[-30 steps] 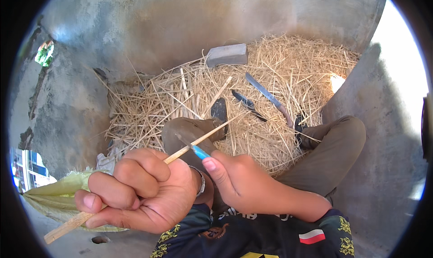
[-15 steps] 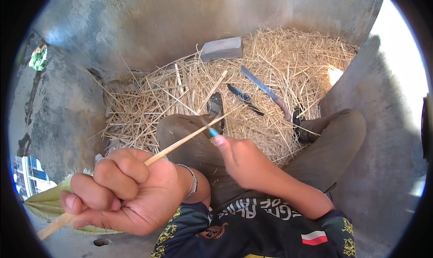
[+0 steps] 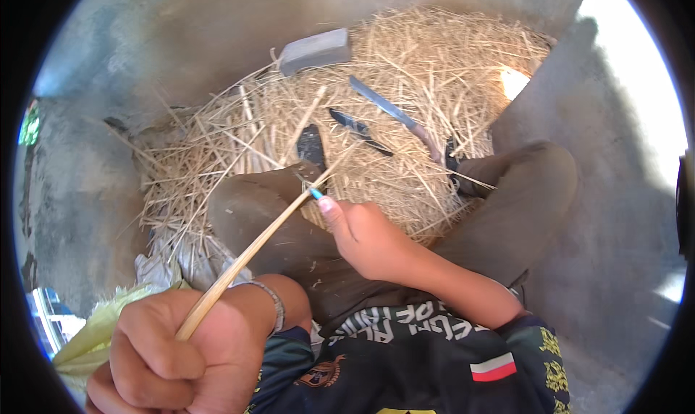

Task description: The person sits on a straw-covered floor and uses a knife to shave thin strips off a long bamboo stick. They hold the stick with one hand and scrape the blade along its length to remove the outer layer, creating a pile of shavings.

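At the lower left the left hand (image 3: 174,356) has drawn back, clenched around the bamboo stick (image 3: 250,255), while the right hand (image 3: 365,237) — gripping a blue-handled blade (image 3: 316,193) — now works nearer its tip at mid-frame, above the straw (image 3: 434,124) — the shaving advances.

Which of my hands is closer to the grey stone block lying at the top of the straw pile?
Right. The right hand works at the stick's far tip, below the grey stone block; the left hand grips the stick's near end, farther back.
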